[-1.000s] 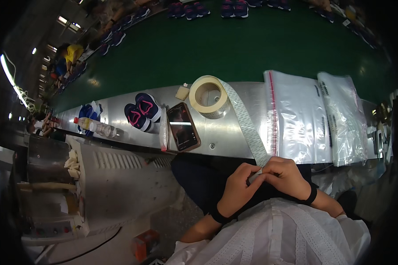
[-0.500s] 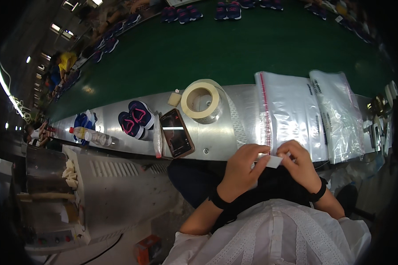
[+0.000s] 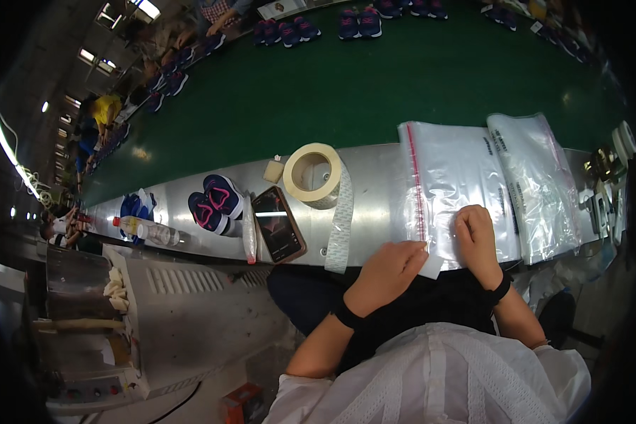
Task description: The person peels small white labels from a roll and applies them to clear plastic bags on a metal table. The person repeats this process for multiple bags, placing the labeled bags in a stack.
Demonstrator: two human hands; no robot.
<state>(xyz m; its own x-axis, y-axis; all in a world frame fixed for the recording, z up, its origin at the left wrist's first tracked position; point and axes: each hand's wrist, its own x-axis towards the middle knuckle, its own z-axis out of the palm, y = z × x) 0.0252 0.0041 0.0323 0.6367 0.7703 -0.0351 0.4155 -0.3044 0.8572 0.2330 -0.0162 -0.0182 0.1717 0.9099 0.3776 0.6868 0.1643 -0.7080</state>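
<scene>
My left hand point(image 3: 390, 274) is closed at the near edge of the metal table, pinching a small white square piece point(image 3: 432, 266) between thumb and fingers. My right hand point(image 3: 478, 244) is over the near part of a stack of clear plastic bags point(image 3: 456, 162) with a red strip along one side. Its fingers are curled in, and what they hold, if anything, is hidden. To the left of the bags stands a cream roll of labels point(image 3: 340, 185) with a patterned strip point(image 3: 341, 237) trailing to the table's edge.
Left of the roll lie a phone point(image 3: 279, 225), a pair of navy and pink shoes point(image 3: 217, 203) and a clear bottle point(image 3: 159, 233). More plastic bags point(image 3: 537, 184) overlap at right. Beyond runs a green conveyor belt point(image 3: 332, 92) with shoes along its far side, where other people work.
My right hand has parted from my left and moved forward over the bags. The white piece stays in my left hand. The roll's strip has swung left and now hangs straighter toward me.
</scene>
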